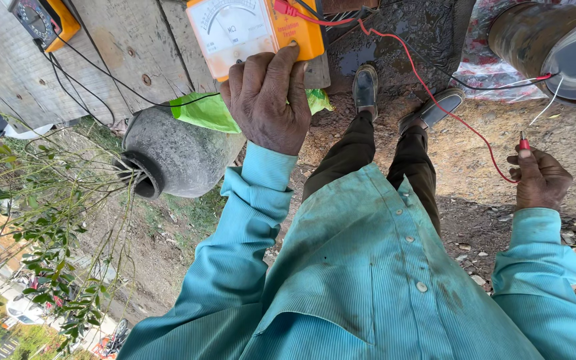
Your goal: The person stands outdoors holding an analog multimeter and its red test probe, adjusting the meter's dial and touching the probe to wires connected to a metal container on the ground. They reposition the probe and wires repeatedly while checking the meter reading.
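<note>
My left hand (pixel 268 100) rests on the lower edge of an orange analogue meter (pixel 256 30) with a white dial, fingertips pressing its front. A red lead (pixel 428 87) runs from the meter's top across the ground to my right hand (pixel 540 179), which pinches a red probe (pixel 523 143) between thumb and fingers. The probe tip points up toward a rusty cylindrical motor (pixel 548 43) at the top right. Both arms wear teal sleeves.
A second, yellow meter (pixel 45 20) lies on wooden planks (pixel 121 47) at the top left with black leads. A grey clay pot (pixel 171 153) and a green bag (pixel 208 112) sit below the planks. My shoes (pixel 365 87) stand on muddy ground; foliage fills the left.
</note>
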### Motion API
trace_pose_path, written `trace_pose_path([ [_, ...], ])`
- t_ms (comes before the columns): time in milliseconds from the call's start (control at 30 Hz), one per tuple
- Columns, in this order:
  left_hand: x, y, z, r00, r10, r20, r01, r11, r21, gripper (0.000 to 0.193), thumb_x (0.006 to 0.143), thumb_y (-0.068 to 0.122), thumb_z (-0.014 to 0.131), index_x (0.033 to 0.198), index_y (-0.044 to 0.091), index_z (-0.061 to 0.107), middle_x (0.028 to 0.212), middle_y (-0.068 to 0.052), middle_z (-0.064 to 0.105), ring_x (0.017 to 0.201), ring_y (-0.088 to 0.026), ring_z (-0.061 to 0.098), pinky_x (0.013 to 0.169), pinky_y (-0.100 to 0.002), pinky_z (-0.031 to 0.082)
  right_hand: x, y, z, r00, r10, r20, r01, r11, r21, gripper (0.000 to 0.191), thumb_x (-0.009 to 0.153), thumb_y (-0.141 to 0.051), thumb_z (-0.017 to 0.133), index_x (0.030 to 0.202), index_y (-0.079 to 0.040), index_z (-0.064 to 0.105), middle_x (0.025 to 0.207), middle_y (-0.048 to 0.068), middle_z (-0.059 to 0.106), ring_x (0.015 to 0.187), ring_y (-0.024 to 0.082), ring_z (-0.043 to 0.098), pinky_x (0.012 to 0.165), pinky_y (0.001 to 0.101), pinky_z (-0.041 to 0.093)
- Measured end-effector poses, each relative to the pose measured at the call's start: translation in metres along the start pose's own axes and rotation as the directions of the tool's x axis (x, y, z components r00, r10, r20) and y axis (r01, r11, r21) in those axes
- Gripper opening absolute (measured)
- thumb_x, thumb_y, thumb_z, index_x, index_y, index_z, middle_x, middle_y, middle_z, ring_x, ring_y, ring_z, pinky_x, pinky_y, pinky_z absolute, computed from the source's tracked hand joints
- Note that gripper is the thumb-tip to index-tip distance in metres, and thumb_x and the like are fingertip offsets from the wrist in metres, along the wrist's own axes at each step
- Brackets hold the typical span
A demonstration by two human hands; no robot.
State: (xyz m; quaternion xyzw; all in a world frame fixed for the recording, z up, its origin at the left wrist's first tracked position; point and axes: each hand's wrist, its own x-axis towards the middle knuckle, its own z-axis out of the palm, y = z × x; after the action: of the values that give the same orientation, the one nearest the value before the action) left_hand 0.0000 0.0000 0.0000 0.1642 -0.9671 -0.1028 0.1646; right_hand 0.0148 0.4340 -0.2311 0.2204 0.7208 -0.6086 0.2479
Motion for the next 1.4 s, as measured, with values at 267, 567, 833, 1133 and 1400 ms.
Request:
trace_pose_path([
  [267, -0.001, 0.000, 0.003, 1.000, 0.008, -0.016, -0.008, 1.000, 0.015, 0.025, 0.099, 0.024, 0.078, 0.121, 0.014, 0.072, 0.109, -0.002, 0.066, 0.100, -0.026, 0.057, 0.093, -0.044, 0.041, -0.001, -0.005, 0.002, 1.000, 0.005, -0.005, -0.005, 1.000, -0.022, 0.025, 0.115, -0.018, 0.077, 0.123, 0.005, 0.073, 0.101, 0.013, 0.074, 0.076, 0.012, 0.066, 0.067, 0.0247, 0.054],
  [567, 0.001, 0.005, 0.007, 1.000, 0.001, -0.017, -0.001, 1.000, 0.013, 0.025, 0.099, 0.024, 0.078, 0.121, 0.014, 0.072, 0.103, -0.001, 0.064, 0.098, -0.025, 0.056, 0.092, -0.044, 0.039, 0.005, -0.004, -0.002, 1.000, 0.018, -0.008, -0.019, 1.000, -0.020, 0.025, 0.113, -0.017, 0.075, 0.123, 0.005, 0.073, 0.101, 0.014, 0.074, 0.072, 0.011, 0.063, 0.066, 0.0250, 0.053],
  [833, -0.001, 0.006, 0.009, 0.999, 0.002, -0.032, -0.001, 1.000, 0.015, 0.025, 0.100, 0.024, 0.077, 0.122, 0.015, 0.071, 0.102, -0.001, 0.063, 0.098, -0.025, 0.056, 0.093, -0.044, 0.039, 0.006, 0.001, -0.003, 1.000, 0.000, -0.018, 0.001, 1.000, 0.005, 0.028, 0.115, -0.022, 0.077, 0.123, 0.005, 0.073, 0.100, 0.014, 0.075, 0.068, 0.011, 0.061, 0.066, 0.0264, 0.054],
  [1133, 0.002, 0.001, 0.007, 1.000, -0.011, -0.030, 0.011, 1.000, 0.016, 0.023, 0.101, 0.024, 0.077, 0.122, 0.015, 0.072, 0.098, -0.001, 0.062, 0.095, -0.025, 0.057, 0.092, -0.045, 0.039, 0.006, -0.002, 0.003, 0.999, -0.007, -0.031, 0.008, 1.000, 0.027, 0.026, 0.112, -0.020, 0.076, 0.120, 0.004, 0.074, 0.099, 0.013, 0.075, 0.070, 0.011, 0.063, 0.067, 0.0264, 0.054],
  [1400, -0.002, 0.001, 0.004, 1.000, -0.020, -0.011, 0.020, 0.999, 0.031, 0.022, 0.103, 0.024, 0.073, 0.123, 0.016, 0.070, 0.101, -0.001, 0.063, 0.098, -0.025, 0.058, 0.102, -0.045, 0.043, 0.003, 0.000, 0.003, 0.998, -0.009, -0.060, 0.007, 0.999, -0.032, 0.022, 0.112, -0.018, 0.076, 0.117, 0.004, 0.075, 0.096, 0.013, 0.075, 0.072, 0.012, 0.064, 0.066, 0.0257, 0.053],
])
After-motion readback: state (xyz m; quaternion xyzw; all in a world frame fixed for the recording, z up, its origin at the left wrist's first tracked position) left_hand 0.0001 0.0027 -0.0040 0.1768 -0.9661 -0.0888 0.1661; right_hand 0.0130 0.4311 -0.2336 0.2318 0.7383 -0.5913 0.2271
